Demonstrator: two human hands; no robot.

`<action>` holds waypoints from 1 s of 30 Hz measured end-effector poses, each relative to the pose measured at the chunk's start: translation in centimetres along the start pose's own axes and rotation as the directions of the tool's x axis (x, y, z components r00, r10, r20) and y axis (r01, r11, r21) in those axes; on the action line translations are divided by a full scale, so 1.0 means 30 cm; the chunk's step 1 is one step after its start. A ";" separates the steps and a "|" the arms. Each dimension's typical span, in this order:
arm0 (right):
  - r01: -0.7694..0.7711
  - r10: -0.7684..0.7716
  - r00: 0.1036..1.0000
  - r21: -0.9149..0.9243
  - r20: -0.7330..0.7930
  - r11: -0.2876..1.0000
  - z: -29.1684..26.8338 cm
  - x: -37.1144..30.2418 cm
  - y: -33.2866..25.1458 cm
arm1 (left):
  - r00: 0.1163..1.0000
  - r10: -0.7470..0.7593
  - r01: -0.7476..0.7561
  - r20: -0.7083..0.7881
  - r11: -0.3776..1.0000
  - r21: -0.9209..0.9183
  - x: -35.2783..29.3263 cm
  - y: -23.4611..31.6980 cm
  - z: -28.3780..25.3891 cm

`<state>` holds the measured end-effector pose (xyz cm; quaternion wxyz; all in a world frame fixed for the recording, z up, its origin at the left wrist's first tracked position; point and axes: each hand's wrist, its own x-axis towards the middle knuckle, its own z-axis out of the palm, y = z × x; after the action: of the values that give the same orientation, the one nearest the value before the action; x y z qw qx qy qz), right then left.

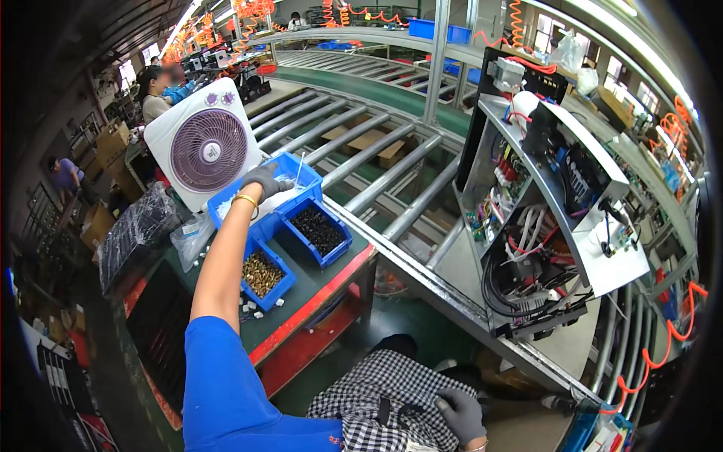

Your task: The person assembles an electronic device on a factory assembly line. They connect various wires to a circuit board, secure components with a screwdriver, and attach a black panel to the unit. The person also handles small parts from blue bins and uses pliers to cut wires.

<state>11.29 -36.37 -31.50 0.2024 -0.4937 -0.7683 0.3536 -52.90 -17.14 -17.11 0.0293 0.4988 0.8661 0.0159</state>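
Reaching with gloved left hand [265, 179] into large blue bin [290, 167] beside white box fan [205, 149], fingers curled, grip content not clear; gloved right hand [461, 414] resting loosely open on checkered lap [392, 392]

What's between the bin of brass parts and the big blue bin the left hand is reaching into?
In the head view, the bin of dark screws lies between the bin of brass parts and the big blue bin, where the left hand reaches.

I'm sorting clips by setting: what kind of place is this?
Most likely a factory assembly line. A roller conveyor runs past the workbench, blue bins hold small parts, and an opened machine chassis with exposed wiring sits on the line. The gloved left hand reaches into a bin.
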 end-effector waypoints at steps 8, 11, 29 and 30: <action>-0.039 0.033 0.994 0.057 0.100 0.998 0.073 0.036 0.074 | 0.971 0.236 -0.192 0.042 0.870 -0.454 0.171 0.077 0.195; -0.044 0.039 0.990 0.033 0.137 0.998 0.062 0.101 0.036 | 0.970 0.228 -0.170 0.085 0.884 -0.435 0.117 0.132 0.153; -0.040 0.040 0.990 -0.001 0.132 0.999 0.092 0.147 0.056 | 0.878 -0.198 -0.397 -0.436 0.208 -0.894 0.178 -0.077 -0.059; -0.053 0.051 0.990 0.010 0.128 0.999 0.092 0.147 0.055 | 0.860 -0.249 -0.434 -0.446 0.106 -0.895 0.179 -0.083 -0.077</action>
<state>8.57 -32.90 -34.74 0.1468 -0.4883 -0.7643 0.3948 -57.89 -13.74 -15.13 0.1291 0.3818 0.5685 0.7172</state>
